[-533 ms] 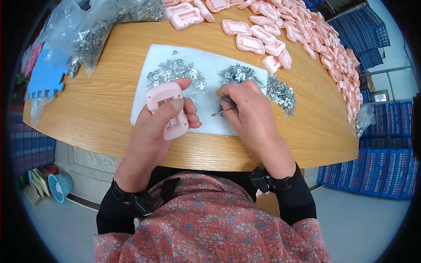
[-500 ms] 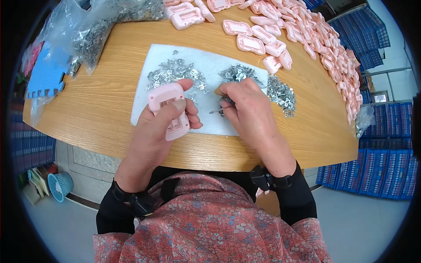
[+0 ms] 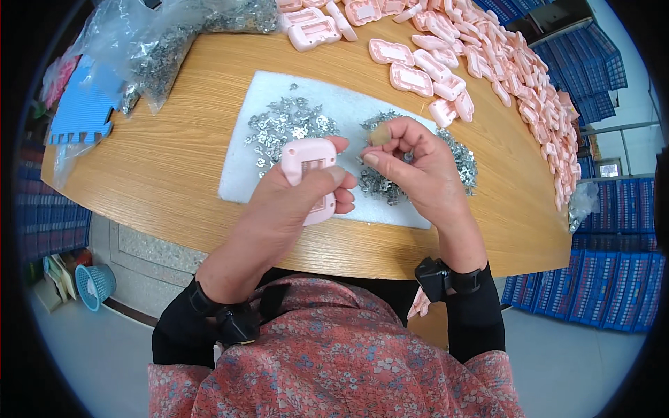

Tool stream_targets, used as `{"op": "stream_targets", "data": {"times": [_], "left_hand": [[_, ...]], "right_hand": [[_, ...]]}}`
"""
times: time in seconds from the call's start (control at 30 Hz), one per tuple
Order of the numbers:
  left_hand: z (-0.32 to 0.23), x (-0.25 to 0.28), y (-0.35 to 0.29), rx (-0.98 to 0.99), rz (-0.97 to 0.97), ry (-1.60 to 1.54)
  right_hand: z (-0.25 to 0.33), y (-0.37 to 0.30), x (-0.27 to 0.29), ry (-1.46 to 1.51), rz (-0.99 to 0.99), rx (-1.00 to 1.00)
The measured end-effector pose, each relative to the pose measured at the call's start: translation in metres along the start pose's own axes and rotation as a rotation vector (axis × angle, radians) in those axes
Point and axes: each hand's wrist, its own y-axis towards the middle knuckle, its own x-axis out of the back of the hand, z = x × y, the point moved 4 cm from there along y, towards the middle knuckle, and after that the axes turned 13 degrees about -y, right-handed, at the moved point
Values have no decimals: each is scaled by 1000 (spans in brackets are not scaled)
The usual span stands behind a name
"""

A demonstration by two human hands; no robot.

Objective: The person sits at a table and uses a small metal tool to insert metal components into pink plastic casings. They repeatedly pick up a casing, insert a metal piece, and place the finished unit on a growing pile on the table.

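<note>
Over white pad (image 3: 239, 180), left hand (image 3: 282, 207) gripped pink casing (image 3: 301, 152); right hand (image 3: 426, 171) curled above metal clips (image 3: 382, 189), hold unclear. Apparently clip-picking step; next move likely needed fine alignment.

We log the right hand (image 3: 424, 166) first: it has come up off the pile of metal pieces (image 3: 383, 188), which its fingers were digging in half a second ago. It has rolled over, so we see curled fingers from the thumb side, and far more of the tan finger cover (image 3: 380, 135). The pile's near part, earlier behind that hand, now shows. A small dark bit sits at the thumb tip, too small for us to identify.

The left hand (image 3: 294, 202) has carried the pink housing (image 3: 302, 157) rightward; fingertips of both hands now lie closer, apart. The housing stands straighter.

Our whole view has swung: tabletop (image 3: 188, 139) and mat (image 3: 240, 174) sit farther right.
</note>
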Motion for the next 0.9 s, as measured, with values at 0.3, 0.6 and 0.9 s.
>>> {"op": "stream_targets", "data": {"times": [0.3,0.6,0.9], "left_hand": [[10,-14,11,3,16,-147],[12,-17,18,-35,31,120],[11,-12,21,-64,80,402]], "right_hand": [[4,-19,-5,219,-37,-6],[-2,-18,3,217,-62,26],[3,-15,2,107,86,-35]]}}
